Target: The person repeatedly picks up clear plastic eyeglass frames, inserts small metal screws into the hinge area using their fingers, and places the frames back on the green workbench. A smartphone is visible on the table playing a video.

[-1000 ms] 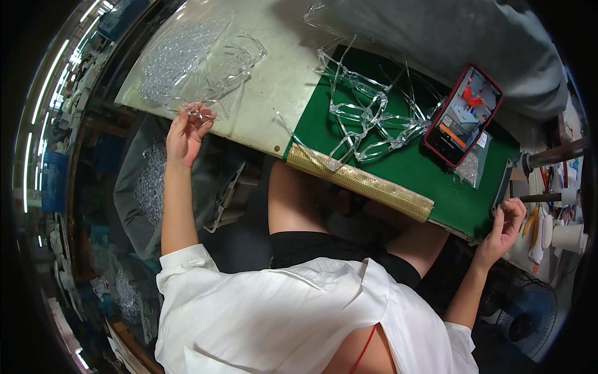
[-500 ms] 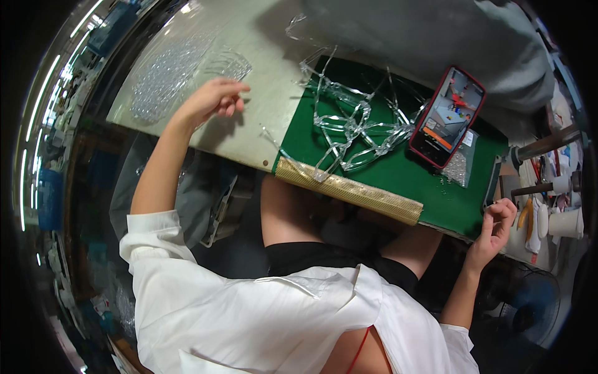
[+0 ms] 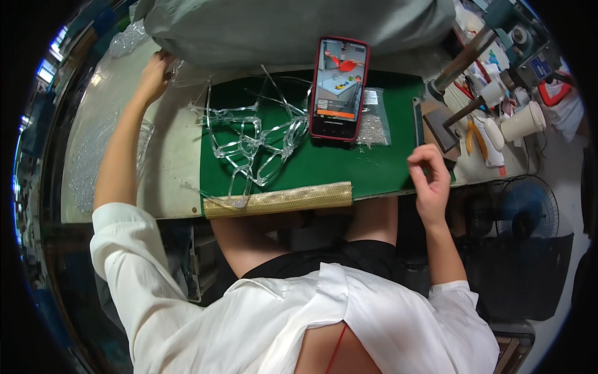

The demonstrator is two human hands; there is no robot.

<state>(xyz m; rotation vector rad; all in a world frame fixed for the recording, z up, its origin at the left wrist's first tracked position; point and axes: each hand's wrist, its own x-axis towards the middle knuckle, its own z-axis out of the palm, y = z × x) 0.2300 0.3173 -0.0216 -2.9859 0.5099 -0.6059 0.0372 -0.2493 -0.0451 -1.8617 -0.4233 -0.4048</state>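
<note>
Green felt mat [image 3: 324, 168] holds glassy clear plastic frames [image 3: 246, 140]; left hand [image 3: 154, 75] pinches plastic, right hand [image 3: 430, 181] loosely curled.

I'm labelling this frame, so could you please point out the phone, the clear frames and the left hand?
phone [image 3: 337, 87], head view, middle of its screen.
clear frames [image 3: 244, 146], head view, centre of the tangled pile on the green mat.
left hand [image 3: 154, 73], head view, back of the hand.

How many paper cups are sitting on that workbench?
2 that I can make out: one white cup at the bench's right end, near the fan, another just up-left of it by the metal rods. Clutter there may hide more.
</note>
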